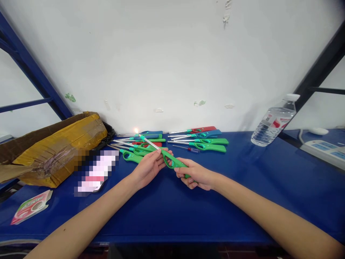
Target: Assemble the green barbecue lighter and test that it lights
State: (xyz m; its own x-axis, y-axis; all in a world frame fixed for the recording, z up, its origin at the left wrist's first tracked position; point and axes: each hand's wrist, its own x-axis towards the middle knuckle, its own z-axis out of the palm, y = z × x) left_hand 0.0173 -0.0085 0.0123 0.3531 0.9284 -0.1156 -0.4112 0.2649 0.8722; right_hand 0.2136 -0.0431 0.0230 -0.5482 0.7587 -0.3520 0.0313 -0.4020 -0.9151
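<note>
A green gas lighter with a long metal barrel is held slanting over the table, its tip up and to the left. A small flame shows just past the tip. My right hand wraps the handle. My left hand holds the front of the body near the barrel, thumb on top and fingers beneath. Behind my left hand lie several lighters in green, blue and red. Another group of lighters lies to the right, with a thin screwdriver-like tool beside it.
A taped cardboard box stands at the left, with a blurred-out phone-like thing and a printed card nearby. A water bottle and a power strip are at the right. The white wall bounds the blue table.
</note>
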